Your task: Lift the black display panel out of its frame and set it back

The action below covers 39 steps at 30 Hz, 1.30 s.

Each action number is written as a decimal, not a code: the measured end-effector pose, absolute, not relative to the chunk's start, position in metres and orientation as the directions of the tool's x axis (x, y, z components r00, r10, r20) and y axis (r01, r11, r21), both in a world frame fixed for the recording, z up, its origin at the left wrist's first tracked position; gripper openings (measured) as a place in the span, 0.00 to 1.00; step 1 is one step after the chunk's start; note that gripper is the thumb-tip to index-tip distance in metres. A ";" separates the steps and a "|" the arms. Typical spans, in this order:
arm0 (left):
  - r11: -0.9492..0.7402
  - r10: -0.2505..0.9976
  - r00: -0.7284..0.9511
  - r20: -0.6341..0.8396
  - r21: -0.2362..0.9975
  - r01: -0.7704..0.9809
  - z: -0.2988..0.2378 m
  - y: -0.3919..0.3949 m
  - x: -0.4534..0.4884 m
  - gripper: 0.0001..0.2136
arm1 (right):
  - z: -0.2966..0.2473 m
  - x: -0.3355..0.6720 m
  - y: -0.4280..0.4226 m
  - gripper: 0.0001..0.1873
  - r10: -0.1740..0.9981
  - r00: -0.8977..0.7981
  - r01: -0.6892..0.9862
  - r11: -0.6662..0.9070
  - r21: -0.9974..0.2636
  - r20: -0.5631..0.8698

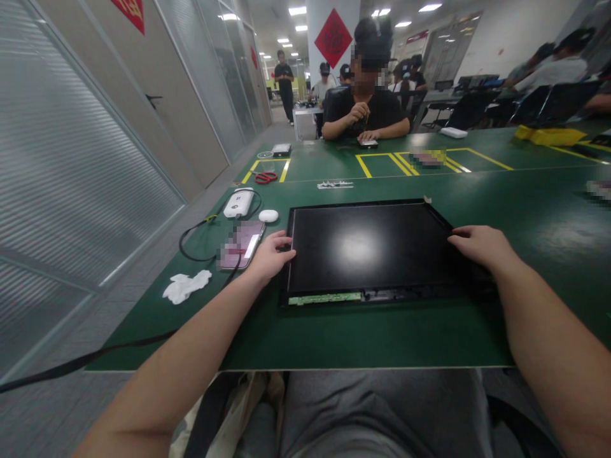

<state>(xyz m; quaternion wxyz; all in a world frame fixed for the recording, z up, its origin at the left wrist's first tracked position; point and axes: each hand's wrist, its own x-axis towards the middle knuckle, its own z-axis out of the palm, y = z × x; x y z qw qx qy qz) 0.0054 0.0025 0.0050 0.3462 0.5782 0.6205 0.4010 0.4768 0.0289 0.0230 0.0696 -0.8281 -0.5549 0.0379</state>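
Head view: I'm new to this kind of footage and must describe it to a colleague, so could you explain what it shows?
There's no machine here. One camera, worn on a person's head, looks forward and down, so the arms reaching in are the wearer's own. The bare left hand and right hand touch opposite side edges of a flat black panel, which lies on a green table; how firmly they grip is unclear. A green strip runs along part of its near edge. Left of the panel are a phone, a small white case and a crumpled white tissue. Red-handled scissors lie farther off. Across the table sits another person.
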 end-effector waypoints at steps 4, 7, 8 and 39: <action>0.028 0.994 -0.112 0.021 0.906 0.423 0.006 0.003 0.008 0.15 | 0.017 0.478 0.033 0.27 0.942 0.336 0.933 -0.335 -0.133 -0.016; 0.033 0.993 -0.113 0.016 0.910 0.414 0.005 0.004 0.008 0.15 | 0.013 0.481 0.035 0.25 0.949 0.317 0.935 -0.311 -0.172 0.006; 0.033 0.994 -0.110 0.014 0.909 0.416 0.005 0.004 0.008 0.15 | 0.012 0.482 0.036 0.25 0.945 0.326 0.926 -0.318 -0.203 0.011; -0.104 0.992 0.025 0.121 0.702 0.705 0.002 -0.001 0.001 0.18 | 0.012 0.490 0.030 0.33 0.884 0.462 0.725 -0.419 -0.546 -0.064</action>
